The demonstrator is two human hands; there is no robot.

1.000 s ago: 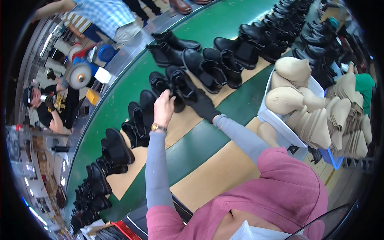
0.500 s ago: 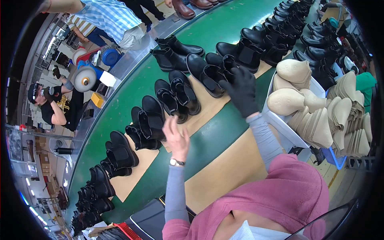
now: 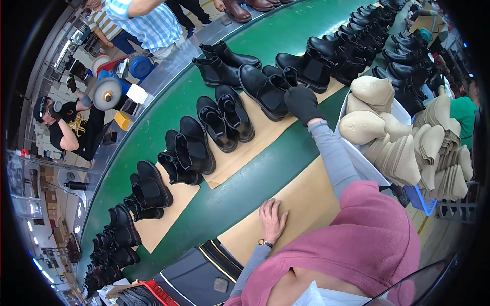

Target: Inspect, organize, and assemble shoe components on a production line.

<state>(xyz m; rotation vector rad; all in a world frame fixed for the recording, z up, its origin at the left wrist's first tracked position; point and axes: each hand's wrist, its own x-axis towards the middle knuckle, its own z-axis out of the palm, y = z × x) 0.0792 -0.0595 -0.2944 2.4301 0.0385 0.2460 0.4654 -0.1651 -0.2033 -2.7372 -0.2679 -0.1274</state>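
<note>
Black is shared by ankle boots point(image 3: 260, 91) and glove point(image 3: 302, 103). The worktop point(image 3: 255, 172) is coloured green, a shirt point(image 3: 148, 24) checked blue and white.

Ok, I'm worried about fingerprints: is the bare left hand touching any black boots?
Apart. The head view shows a strip of green surface between the left hand and the black boots.

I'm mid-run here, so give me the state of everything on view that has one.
Right hand: gloved, at a black boot pair, grip unclear
Left hand: bare, resting on tan sheet
Wristwatch: fastened
White box: open, heaped with tan pieces
Grey wheel: mounted, spin unclear
</note>
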